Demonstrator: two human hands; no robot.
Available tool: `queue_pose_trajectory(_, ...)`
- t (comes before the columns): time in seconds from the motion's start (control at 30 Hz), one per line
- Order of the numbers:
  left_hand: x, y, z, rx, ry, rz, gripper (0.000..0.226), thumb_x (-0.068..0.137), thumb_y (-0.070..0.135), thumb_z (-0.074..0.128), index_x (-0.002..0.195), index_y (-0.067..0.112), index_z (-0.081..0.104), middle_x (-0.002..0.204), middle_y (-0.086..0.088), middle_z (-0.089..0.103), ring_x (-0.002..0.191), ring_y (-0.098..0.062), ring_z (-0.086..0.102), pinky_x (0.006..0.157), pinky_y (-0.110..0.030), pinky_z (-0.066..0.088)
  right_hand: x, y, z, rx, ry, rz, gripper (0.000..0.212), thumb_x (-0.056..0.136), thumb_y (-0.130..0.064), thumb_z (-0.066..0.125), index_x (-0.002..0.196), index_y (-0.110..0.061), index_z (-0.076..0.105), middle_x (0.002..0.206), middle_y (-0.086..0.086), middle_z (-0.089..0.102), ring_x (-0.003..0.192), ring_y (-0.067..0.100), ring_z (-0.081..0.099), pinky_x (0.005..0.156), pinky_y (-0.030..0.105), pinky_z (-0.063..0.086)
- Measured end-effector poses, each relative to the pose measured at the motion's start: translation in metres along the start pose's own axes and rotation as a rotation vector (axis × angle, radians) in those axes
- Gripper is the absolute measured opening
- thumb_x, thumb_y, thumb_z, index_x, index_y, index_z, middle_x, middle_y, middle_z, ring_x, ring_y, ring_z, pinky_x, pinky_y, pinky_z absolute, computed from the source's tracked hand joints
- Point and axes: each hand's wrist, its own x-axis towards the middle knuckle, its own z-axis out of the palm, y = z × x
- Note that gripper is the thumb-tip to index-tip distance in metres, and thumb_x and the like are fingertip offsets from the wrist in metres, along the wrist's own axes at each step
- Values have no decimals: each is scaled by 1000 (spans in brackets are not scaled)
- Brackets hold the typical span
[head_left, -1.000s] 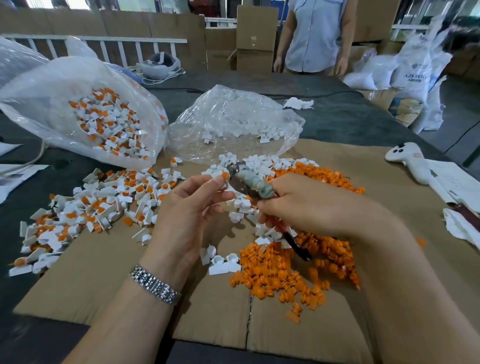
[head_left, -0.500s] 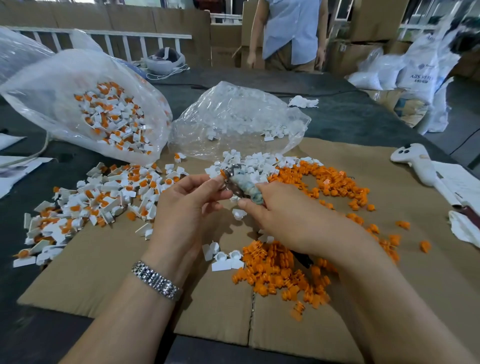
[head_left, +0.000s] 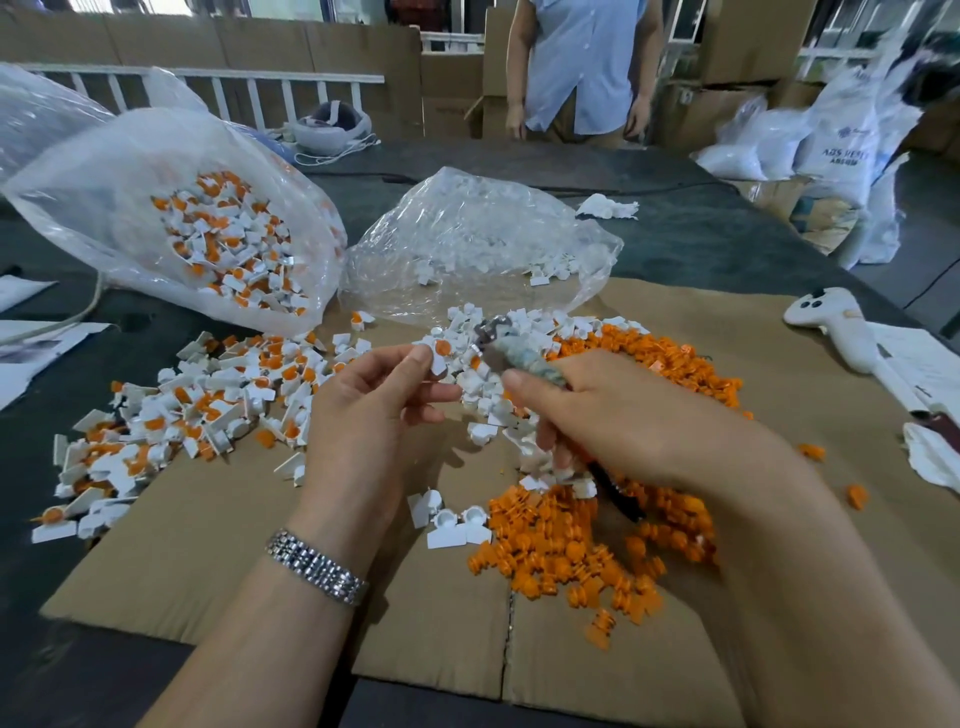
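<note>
My left hand (head_left: 371, 410) pinches a small white piece with an orange insert (head_left: 440, 351) between thumb and fingertips. My right hand (head_left: 618, 421) grips a pair of pliers (head_left: 511, 351) with a wrapped handle, its metal jaws right beside that piece. Loose orange plugs (head_left: 582, 545) lie heaped under my right hand. White pieces without inserts (head_left: 478, 384) lie between the hands. A heap of white pieces with orange inserts (head_left: 197, 410) spreads to the left on the cardboard sheet (head_left: 208, 545).
A clear bag (head_left: 171, 228) holding more white-and-orange pieces lies at the left, a nearly empty clear bag (head_left: 483, 239) behind the hands. A white controller (head_left: 831, 327) and papers lie at the right. A person (head_left: 582, 67) stands beyond the table; white sacks (head_left: 841, 135) stand at the far right.
My left hand has drawn slightly apart from the plier jaws, still pinching the small piece. Scattered orange plugs at the right have settled. The person behind has shifted.
</note>
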Motion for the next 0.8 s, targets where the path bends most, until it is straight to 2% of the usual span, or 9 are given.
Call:
queue_pose_trajectory(0.13, 0, 0, -3, 91, 43, -6, 11, 95, 18, 71, 101, 9, 75, 83, -10, 77, 72, -16, 73, 55, -18, 54, 9, 22, -19, -81, 150, 73, 48, 99, -61, 43, 83, -18, 58, 69, 1, 60, 58, 13, 54, 54, 31, 42)
queue_pose_trajectory(0.17, 0, -1, -4, 125, 54, 1, 11, 96, 19, 72, 100, 11, 76, 80, -8, 77, 70, -14, 72, 55, -18, 54, 14, 31, -22, -116, 182, 99, 45, 98, -61, 45, 86, -19, 57, 68, 0, 58, 59, 14, 53, 55, 30, 38)
queue_pose_trajectory(0.3, 2, -5, -5, 369, 186, 108, 10, 95, 22, 72, 89, 24, 79, 74, -2, 75, 57, 1, 65, 49, -10, 47, 29, 62, -20, -279, 309, 252, 41, 96, -55, 52, 109, -17, 58, 96, 6, 62, 89, 27, 60, 72, 37, 47)
queue_pose_trajectory(0.37, 5, -5, -9, 506, 277, 198, 11, 96, 18, 69, 96, 23, 79, 76, 5, 73, 65, 13, 62, 52, -3, 44, 33, 72, -14, -409, 382, 327, 51, 94, -58, 54, 119, -14, 56, 114, 11, 61, 107, 34, 58, 86, 43, 48)
queue_pose_trajectory(0.43, 9, -3, -14, 659, 354, 276, 16, 98, 15, 66, 108, 22, 76, 95, 9, 67, 75, 11, 60, 59, -4, 44, 34, 78, -9, -484, 409, 386, 60, 92, -62, 56, 126, -12, 54, 126, 15, 57, 119, 38, 53, 95, 48, 43)
queue_pose_trajectory(0.5, 10, -3, -16, 790, 359, 330, 21, 97, 14, 66, 113, 27, 69, 114, 3, 54, 78, 5, 55, 64, -7, 43, 36, 84, -7, -497, 391, 419, 64, 91, -64, 57, 129, -12, 52, 131, 16, 54, 124, 39, 49, 98, 50, 40)
queue_pose_trajectory(0.6, 7, -7, -10, 898, 137, 382, 22, 94, 12, 67, 106, 30, 68, 108, 6, 55, 83, 0, 56, 74, -15, 47, 38, 88, -5, -472, 338, 436, 65, 90, -65, 57, 126, -12, 52, 134, 18, 52, 128, 39, 44, 102, 53, 36)
queue_pose_trajectory(0.7, 3, -12, -4, 1003, -155, 369, 13, 93, 22, 71, 98, 33, 69, 99, 14, 61, 86, 2, 57, 68, -11, 47, 38, 88, -4, -465, 326, 435, 67, 89, -67, 56, 124, -11, 53, 136, 19, 51, 130, 40, 42, 104, 56, 34)
queue_pose_trajectory(0.8, 2, -17, -2, 1148, -287, 362, 12, 90, 37, 76, 99, 36, 68, 98, 19, 60, 87, -1, 57, 77, -21, 51, 37, 88, -3, -447, 323, 428, 67, 88, -70, 55, 120, -11, 55, 134, 18, 52, 130, 40, 43, 107, 59, 36)
